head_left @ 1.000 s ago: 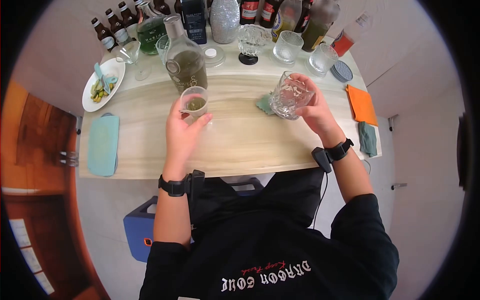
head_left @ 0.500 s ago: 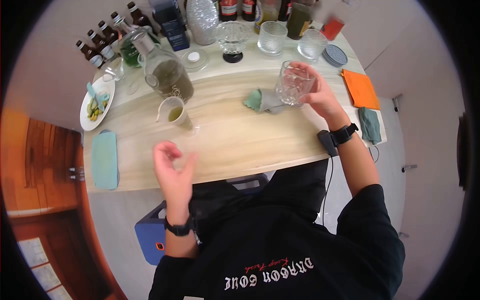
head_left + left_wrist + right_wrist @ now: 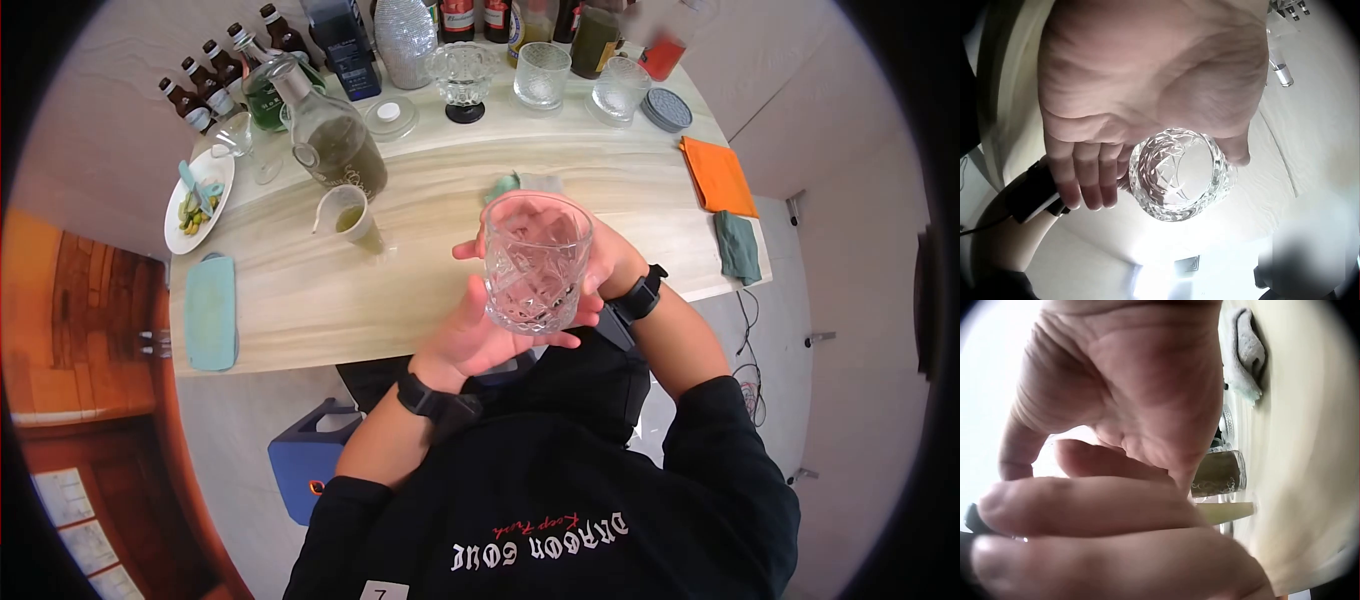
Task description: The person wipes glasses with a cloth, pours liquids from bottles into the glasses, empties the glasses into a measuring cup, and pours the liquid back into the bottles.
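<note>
A clear cut-glass tumbler (image 3: 537, 270) is held up near the table's front edge, between both hands. My right hand (image 3: 612, 262) grips it from the right, with fingers behind the glass and the thumb at its side. Low on the left, my left hand (image 3: 465, 335) lies palm up with straight fingers under the tumbler and its thumb beside the wall. The left wrist view shows the tumbler (image 3: 1175, 175) past those outstretched fingers. Fingers (image 3: 1085, 506) hide it in the right wrist view. A small plastic cup (image 3: 352, 218) of greenish liquid stands on the table.
Behind the cup stands a large bottle (image 3: 338, 150) of olive liquid. A grey-green cloth (image 3: 520, 185) lies behind the tumbler. Glasses (image 3: 543, 78) and bottles line the back. A white dish (image 3: 180, 238) of garnish sits left; an orange cloth (image 3: 718, 177) lies right.
My left hand let go of the plastic cup, leaving it on the table, then moved right to the tumbler. My right hand brought the tumbler left and closer to the body.
</note>
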The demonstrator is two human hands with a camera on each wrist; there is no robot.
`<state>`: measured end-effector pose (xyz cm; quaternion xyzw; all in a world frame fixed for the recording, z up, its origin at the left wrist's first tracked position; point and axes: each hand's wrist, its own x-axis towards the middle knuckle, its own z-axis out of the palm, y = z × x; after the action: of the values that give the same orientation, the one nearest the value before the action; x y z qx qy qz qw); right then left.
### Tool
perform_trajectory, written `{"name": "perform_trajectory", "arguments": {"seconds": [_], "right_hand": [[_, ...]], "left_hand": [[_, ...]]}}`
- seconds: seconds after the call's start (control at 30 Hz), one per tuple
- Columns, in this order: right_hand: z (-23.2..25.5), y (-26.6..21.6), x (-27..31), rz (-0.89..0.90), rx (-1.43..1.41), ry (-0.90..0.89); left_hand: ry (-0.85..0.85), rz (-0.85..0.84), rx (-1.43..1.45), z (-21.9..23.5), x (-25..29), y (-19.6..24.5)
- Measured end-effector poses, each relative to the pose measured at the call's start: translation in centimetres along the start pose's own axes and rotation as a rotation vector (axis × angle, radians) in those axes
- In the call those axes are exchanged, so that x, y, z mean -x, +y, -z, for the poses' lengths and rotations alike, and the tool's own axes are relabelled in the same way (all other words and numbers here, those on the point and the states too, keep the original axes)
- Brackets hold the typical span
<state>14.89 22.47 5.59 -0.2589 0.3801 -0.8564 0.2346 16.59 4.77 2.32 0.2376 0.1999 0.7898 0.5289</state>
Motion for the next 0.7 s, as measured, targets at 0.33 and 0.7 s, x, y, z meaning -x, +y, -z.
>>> {"name": "perform_trajectory", "arguments": {"seconds": [0.33, 0.7], "right_hand": [[2.5, -1.2, 0.5, -0.103, 0.854, 0.238], [2.7, -0.2, -0.8, -0.214, 1.585, 0.484]], "left_hand": [[0.35, -0.311, 0.069, 0.9, 6.5, -2.1], [0.419, -0.393, 0.016, 0.1, 11.5, -1.4]]}}
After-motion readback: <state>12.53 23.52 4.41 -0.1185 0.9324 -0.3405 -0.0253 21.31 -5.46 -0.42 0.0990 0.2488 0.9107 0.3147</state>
